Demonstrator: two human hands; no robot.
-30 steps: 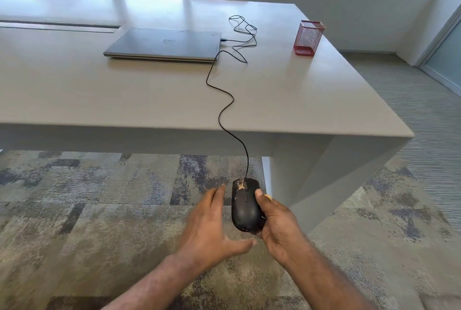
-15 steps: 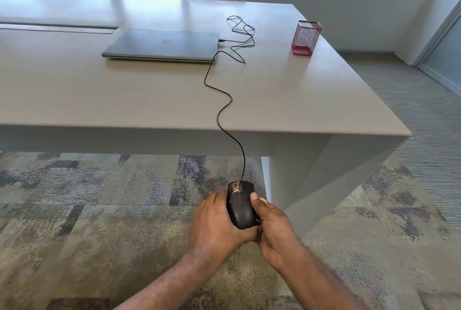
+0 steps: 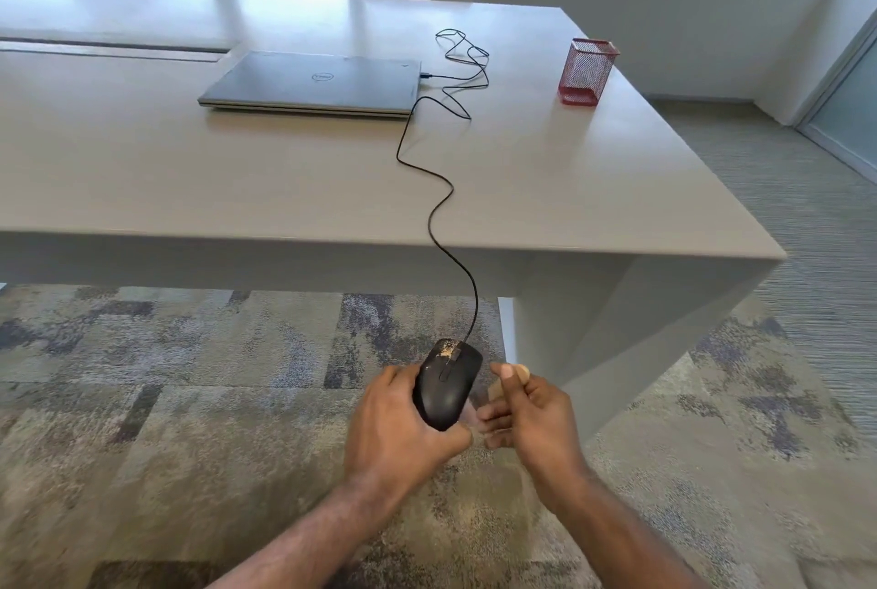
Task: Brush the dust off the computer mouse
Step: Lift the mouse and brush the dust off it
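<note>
Since a moment ago, the right hand [image 3: 531, 417] has been pulled off the mouse [image 3: 446, 387] and is half curled, empty. Low in the middle, the black mouse is gripped by the left hand [image 3: 398, 427]. Yellow dust is seen on its front. Its underside is hidden.

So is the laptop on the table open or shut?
Shut: the laptop lies flat on the table, lid down, logo facing up.
</note>
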